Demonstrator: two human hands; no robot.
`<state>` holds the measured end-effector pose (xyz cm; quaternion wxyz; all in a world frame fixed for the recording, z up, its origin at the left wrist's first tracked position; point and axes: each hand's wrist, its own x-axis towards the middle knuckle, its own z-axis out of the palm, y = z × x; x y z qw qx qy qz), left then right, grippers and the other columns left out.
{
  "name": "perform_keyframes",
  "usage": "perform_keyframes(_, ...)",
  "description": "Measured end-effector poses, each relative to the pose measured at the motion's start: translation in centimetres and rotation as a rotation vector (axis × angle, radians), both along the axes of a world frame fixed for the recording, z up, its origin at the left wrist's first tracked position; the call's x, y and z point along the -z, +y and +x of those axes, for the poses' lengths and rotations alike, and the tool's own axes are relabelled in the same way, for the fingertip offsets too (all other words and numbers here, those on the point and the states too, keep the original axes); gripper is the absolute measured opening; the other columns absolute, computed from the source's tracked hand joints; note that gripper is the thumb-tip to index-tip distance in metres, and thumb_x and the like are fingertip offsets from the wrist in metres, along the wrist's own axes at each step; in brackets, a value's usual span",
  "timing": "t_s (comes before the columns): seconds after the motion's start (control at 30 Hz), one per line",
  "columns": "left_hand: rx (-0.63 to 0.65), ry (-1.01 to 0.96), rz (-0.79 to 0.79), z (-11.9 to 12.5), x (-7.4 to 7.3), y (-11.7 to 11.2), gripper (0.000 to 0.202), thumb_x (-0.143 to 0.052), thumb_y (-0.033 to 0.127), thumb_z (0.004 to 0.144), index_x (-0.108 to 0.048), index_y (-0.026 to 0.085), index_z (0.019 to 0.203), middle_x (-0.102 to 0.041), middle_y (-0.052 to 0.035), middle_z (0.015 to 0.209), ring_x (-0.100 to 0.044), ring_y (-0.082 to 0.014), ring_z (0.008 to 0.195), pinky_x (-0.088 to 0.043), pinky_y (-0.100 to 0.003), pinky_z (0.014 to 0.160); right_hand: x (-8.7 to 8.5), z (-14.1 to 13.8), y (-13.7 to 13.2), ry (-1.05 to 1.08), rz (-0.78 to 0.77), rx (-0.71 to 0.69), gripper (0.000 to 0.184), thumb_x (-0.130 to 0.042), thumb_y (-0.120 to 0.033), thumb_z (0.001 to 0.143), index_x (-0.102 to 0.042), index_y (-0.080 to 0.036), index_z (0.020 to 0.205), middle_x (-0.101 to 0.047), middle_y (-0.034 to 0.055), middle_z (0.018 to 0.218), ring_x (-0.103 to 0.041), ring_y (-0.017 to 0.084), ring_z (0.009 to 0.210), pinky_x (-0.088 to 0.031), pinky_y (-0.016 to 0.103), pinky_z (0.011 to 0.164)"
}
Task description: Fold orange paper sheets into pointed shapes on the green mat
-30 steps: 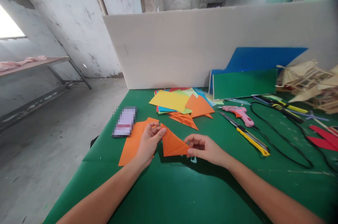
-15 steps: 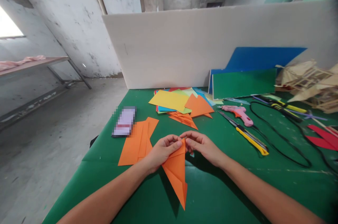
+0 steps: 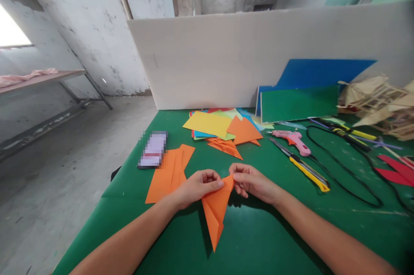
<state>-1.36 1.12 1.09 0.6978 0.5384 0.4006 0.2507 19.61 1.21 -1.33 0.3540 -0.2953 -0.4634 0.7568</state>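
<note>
The folded orange paper has swung from six toward seven o'clock; the curled left hand pinches its eleven-o'clock edge, the curled right hand its one-o'clock corner.

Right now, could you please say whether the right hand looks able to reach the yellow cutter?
Probably yes: nothing visible lies between the right hand and the yellow cutter, though that hand is pinching folded orange paper and might need to release it.

A person's left hand and right hand pinch a folded orange paper (its long tip toward the person) above a green tabletop, a pixelated phone beside orange sheets, coloured papers farther back, a pink glue gun near a yellow cutter
</note>
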Motion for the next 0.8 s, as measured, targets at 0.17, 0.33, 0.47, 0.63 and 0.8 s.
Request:
perform_keyframes(0.17,-0.048,0.050,0.019,-0.36,0.14,0.38,0.043,-0.079,0.051,0.060,-0.060,0.014,0.069,-0.049,0.0046,0.060,-0.039,-0.0067,0.056,-0.026,-0.020,0.052,-0.13,0.04,0.18,0.001,-0.017,0.001,0.027,-0.070,-0.037,0.079,-0.054,-0.016,0.075,-0.064,-0.0002,0.058,-0.055,0.006,0.045,-0.045,0.015,0.045)
perform_keyframes(0.33,-0.053,0.111,0.036,-0.73,0.45,0.88,0.042,-0.080,0.050,0.058,-0.059,0.014,0.066,-0.051,0.0038,0.061,-0.040,-0.0068,0.056,-0.026,-0.020,0.052,0.08,-0.12,0.16,-0.054,0.000,0.022,0.028,-0.075,-0.036,0.073,-0.056,-0.015,0.071,-0.058,-0.0036,0.053,-0.059,0.009,0.050,-0.048,0.019,0.051)
perform_keyframes(0.47,-0.036,0.199,0.094,-0.81,0.52,0.99,0.041,-0.079,0.051,0.059,-0.063,0.014,0.068,-0.055,0.0025,0.063,-0.043,-0.0076,0.057,-0.030,-0.020,0.052,0.42,-0.01,0.22,-0.101,0.042,0.021,0.030,-0.076,-0.035,0.072,-0.053,-0.016,0.069,-0.059,-0.0041,0.058,-0.057,0.007,0.050,-0.048,0.019,0.052)
perform_keyframes(0.63,-0.067,0.280,0.158,-0.78,0.24,0.90,0.037,-0.078,0.048,0.060,-0.065,0.015,0.070,-0.054,0.0033,0.061,-0.039,-0.0068,0.051,-0.028,-0.020,0.047,0.33,0.11,0.20,-0.109,0.061,0.008,0.029,-0.076,-0.030,0.072,-0.051,-0.018,0.078,-0.061,-0.0049,0.066,-0.058,0.007,0.049,-0.048,0.019,0.051)
perform_keyframes(0.8,-0.097,0.307,0.190,-0.83,0.01,0.87,0.034,-0.079,0.045,0.060,-0.065,0.016,0.069,-0.051,0.0048,0.057,-0.038,-0.0064,0.050,-0.028,-0.019,0.046,-0.17,0.31,0.11,-0.116,0.046,-0.009,0.024,-0.074,-0.026,0.074,-0.052,-0.017,0.078,-0.059,-0.0047,0.067,-0.061,0.009,0.054,-0.049,0.020,0.054)
